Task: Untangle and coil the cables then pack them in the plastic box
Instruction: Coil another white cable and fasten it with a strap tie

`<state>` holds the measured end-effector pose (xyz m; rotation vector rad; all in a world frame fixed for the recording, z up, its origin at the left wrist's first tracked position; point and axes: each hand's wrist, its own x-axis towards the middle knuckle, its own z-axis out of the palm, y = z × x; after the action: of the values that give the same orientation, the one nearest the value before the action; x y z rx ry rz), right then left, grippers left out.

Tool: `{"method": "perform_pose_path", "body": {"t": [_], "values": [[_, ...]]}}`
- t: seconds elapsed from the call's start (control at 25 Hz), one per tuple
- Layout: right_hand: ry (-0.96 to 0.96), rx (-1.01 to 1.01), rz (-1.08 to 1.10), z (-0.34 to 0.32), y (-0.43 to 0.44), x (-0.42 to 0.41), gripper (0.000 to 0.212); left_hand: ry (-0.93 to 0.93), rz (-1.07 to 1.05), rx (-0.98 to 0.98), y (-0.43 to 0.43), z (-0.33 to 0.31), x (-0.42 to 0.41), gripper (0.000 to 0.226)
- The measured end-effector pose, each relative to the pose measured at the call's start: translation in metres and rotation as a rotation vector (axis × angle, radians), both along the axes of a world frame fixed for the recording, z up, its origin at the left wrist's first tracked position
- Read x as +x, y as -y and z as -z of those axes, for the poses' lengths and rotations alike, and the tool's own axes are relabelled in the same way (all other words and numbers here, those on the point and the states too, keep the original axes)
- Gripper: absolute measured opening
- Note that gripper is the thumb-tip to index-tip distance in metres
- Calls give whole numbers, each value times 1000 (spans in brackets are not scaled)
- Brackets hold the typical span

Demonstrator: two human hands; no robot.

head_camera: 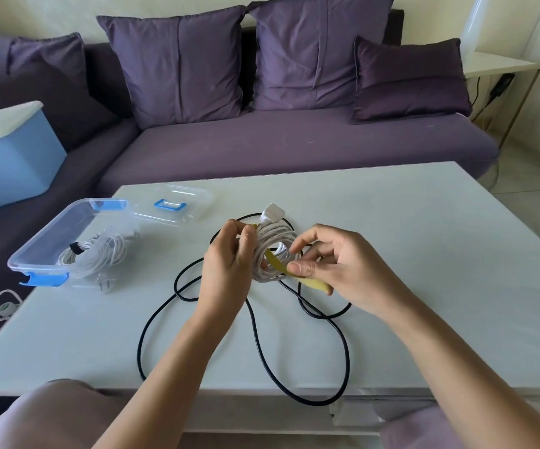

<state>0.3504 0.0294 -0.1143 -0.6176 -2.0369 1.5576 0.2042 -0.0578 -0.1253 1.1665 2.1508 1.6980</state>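
White table (424, 238), purple sofa (294, 147) behind, hands holding coiled cable (273, 244)

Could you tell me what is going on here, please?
A person at the table is tying a coiled white cable: the left hand grips the coil while the right hand pinches a yellow strap threaded through it. A black cable lies loose on the table, not yet coiled. Another tied white coil already sits in the open box.

Clear glossy plastic box (35, 241); smooth white table (391, 222); cloth sofa (294, 144).
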Motion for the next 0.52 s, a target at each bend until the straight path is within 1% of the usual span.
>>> {"method": "perform_pose_path", "body": {"t": [0.08,0.16,0.28,0.44,0.52], "values": [[32,-55,-54,-1,5,-3,27,-27,9,2,0,-1,4,29],[56,-79,-41,1,10,-7,31,-37,34,3,0,-3,9,29],[122,8,76,4,17,-12,30,-42,69,16,2,-5,11,28],[17,9,140,4,22,-14,20,-27,46,36,3,-8,9,29],[20,80,140,2,20,-12,20,-23,43,25,4,-9,10,28]]}}
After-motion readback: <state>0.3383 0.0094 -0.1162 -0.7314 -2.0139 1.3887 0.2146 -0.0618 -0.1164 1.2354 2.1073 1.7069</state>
